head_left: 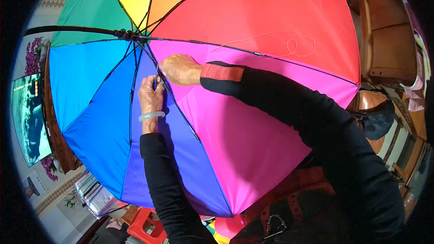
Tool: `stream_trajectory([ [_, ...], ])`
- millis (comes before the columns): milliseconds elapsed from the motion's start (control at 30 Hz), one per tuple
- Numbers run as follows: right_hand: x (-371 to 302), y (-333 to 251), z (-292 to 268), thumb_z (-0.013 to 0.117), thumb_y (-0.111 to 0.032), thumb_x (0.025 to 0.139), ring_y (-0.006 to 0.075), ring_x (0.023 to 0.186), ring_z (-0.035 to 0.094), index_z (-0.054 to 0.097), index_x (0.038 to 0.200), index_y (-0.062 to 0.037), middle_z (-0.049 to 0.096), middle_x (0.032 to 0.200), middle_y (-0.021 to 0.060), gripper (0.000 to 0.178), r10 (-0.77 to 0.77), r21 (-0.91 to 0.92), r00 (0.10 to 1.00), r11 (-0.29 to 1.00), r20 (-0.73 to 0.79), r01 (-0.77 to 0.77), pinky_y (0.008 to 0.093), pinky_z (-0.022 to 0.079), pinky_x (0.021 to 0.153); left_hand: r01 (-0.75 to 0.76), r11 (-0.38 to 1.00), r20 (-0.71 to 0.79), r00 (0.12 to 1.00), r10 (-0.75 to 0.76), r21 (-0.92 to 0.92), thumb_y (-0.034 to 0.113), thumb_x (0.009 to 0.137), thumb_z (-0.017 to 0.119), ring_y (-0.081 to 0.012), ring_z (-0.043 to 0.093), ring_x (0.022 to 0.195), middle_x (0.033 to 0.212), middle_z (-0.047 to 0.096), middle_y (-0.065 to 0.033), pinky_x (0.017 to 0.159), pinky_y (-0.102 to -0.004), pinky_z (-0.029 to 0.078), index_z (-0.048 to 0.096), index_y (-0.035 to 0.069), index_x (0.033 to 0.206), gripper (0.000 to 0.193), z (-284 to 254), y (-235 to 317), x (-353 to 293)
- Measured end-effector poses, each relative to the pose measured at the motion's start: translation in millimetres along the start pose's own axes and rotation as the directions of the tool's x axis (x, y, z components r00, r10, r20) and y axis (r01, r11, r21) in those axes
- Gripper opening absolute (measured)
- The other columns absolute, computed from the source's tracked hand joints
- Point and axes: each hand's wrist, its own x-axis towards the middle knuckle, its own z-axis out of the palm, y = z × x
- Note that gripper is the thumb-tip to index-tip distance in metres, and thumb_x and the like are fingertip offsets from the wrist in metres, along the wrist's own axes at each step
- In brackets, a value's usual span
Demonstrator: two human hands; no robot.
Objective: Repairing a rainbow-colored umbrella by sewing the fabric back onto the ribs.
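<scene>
An open rainbow umbrella [262, 122] spreads before me with its inside, black ribs and black shaft [77, 29] showing. My left hand [152, 94], with a pale bangle at the wrist, pinches the umbrella at a dark rib [177, 104] over the purple panel. Just above and to the right, my right hand [181, 69] is closed, its fingertips turned toward the left hand and mostly hidden. A short pale strand shows by its fingers. Fine light thread [291, 45] trails in loops over the red and pink panels behind the right wrist, seemingly from that hand.
Wooden furniture [389, 31] stands at the right, with a dark cap-like thing [379, 116] near it. At the lower left are a red plastic stool [147, 228] and a clear-wrapped stack [97, 194]. A lit screen [31, 117] and purple flowers [33, 56] lie farther left.
</scene>
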Motion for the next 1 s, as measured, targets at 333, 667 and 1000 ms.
stream_trajectory([
  [333,-9,13,5,0.051,-0.005,0.07,0.0352,0.074,0.053,0.055,0.074,-0.0022,0.052,0.073,0.0163,0.006,-0.09,0.15,0.986,0.982,-0.142,0.111,0.0457,0.041,0.067,0.088,0.992,-0.015,0.996,-0.09,-0.093,0.005,0.08,0.06,-0.0034,0.044,0.06,0.067,0.052,0.0051,0.053,-0.0198,0.037,0.057,0.005,0.077,0.004,-17,-12,-9],
  [667,-10,15,4,0.051,-0.005,0.07,0.035,0.071,0.053,0.056,0.074,-0.0029,0.052,0.071,0.0166,0.006,-0.122,0.142,0.982,0.98,-0.142,0.142,0.0459,0.041,0.064,-0.004,0.999,-0.025,1.0,0.003,-0.039,0.006,0.079,0.06,-0.004,0.043,0.058,0.067,0.053,0.0036,0.05,-0.02,0.036,0.057,0.004,0.076,0.004,-14,4,-9],
  [1000,-12,12,5,0.051,-0.004,0.069,0.0344,0.071,0.054,0.058,0.075,-0.0027,0.054,0.071,0.0162,0.009,-0.131,0.209,0.978,0.964,-0.163,0.164,0.0459,0.041,0.064,-0.035,0.994,-0.041,0.998,0.039,0.103,0.005,0.077,0.06,-0.0083,0.048,0.06,0.067,0.054,-0.0021,0.053,-0.0251,0.04,0.057,0.002,0.078,0.005,-17,2,-8],
])
